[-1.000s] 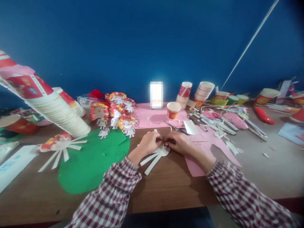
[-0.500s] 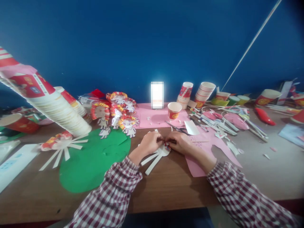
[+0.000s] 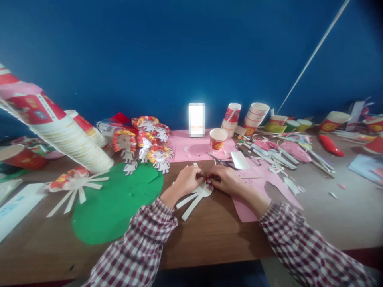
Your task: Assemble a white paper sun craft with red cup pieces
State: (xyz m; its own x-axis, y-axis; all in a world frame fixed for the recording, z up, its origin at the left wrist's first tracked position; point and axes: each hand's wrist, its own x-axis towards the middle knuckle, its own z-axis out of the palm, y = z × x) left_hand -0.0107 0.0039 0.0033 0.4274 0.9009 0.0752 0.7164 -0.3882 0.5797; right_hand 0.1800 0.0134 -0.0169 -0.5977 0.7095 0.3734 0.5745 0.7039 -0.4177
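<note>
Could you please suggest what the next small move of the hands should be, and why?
Perhaps the right hand should gently press the curled red part while the left hand steadies the cut paper piece: the fingertips of both hands meet closely at its upper edge, and the red part lies right beside the right fingers.

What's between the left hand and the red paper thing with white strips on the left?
A green paper sheet, then brown wooden tabletop nearer the hand, in the head view.
</note>
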